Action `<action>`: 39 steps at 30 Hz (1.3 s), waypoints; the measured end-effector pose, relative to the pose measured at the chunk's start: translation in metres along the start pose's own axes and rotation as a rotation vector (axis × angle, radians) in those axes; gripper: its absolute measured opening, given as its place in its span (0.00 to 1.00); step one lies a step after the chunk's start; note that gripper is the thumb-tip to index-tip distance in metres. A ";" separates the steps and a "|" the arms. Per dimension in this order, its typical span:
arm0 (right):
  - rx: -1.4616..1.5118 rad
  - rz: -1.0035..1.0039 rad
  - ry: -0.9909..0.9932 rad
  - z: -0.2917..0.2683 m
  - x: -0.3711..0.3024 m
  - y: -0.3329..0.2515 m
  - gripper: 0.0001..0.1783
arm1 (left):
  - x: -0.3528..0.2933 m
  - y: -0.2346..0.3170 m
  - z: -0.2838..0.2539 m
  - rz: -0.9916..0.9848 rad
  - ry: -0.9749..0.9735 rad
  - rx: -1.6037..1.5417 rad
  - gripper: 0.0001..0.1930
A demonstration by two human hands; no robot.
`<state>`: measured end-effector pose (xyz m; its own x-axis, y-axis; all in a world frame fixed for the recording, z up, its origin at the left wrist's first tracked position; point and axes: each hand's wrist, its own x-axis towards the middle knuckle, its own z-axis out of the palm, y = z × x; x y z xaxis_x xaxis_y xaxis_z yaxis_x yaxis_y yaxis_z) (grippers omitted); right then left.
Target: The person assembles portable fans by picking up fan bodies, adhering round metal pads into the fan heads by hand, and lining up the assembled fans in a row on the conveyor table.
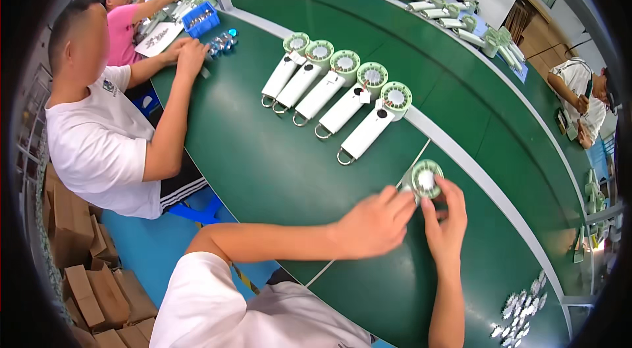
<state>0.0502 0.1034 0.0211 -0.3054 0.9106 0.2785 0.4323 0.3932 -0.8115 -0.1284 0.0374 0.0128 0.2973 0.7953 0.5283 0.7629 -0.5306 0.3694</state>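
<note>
Pale-green round plastic fan head with a white centre is at the hands, over the near right part of the smooth green bench top; its underside is hidden, can't tell if it's lifted or resting, or whether a handle is attached. Beyond a pale metal rail, curved green belt surface, far ends lost in the fisheye rim. Left: co-worker in a white T-shirt, legs partly under the bench. Brown cardboard boxes below, cut by the dark rim. Mid-bench: slanted row of five white-handled fans with green round heads, metal loops at the near ends. Left hand blurred, fingers bunched at the head's left edge; can't tell if it grips. Right hand pinches the rim, thumb and fingers apart across it. Blue plastic tray by the co-worker, contents too small to sort. Silver-white toothed pieces heaped lower right, overlapping. Writing: small dark chest print on the co-worker's shirt, illegible.
</note>
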 end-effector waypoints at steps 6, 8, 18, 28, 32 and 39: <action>0.101 0.024 0.037 0.032 0.078 0.022 0.33 | 0.056 -0.068 0.011 -0.023 0.119 0.123 0.20; 0.137 0.047 0.050 0.038 0.072 0.033 0.33 | 0.054 -0.078 0.009 -0.045 0.119 0.152 0.21; 0.161 -0.013 0.063 0.050 0.056 0.045 0.28 | 0.043 -0.080 0.006 -0.129 0.227 0.186 0.20; 0.058 -0.214 0.178 0.067 0.066 0.061 0.28 | 0.037 -0.090 0.000 -0.112 0.244 0.409 0.19; 0.188 -0.160 0.080 0.046 0.039 0.066 0.27 | 0.024 -0.045 0.004 0.018 0.198 0.275 0.15; 0.136 -0.241 0.073 0.048 0.012 0.071 0.24 | -0.093 0.031 0.012 0.012 -0.125 -0.202 0.10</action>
<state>0.0366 0.1358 -0.0574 -0.3213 0.8016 0.5042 0.2352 0.5833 -0.7775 -0.1252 -0.0493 -0.0341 0.3839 0.8122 0.4393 0.6323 -0.5780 0.5159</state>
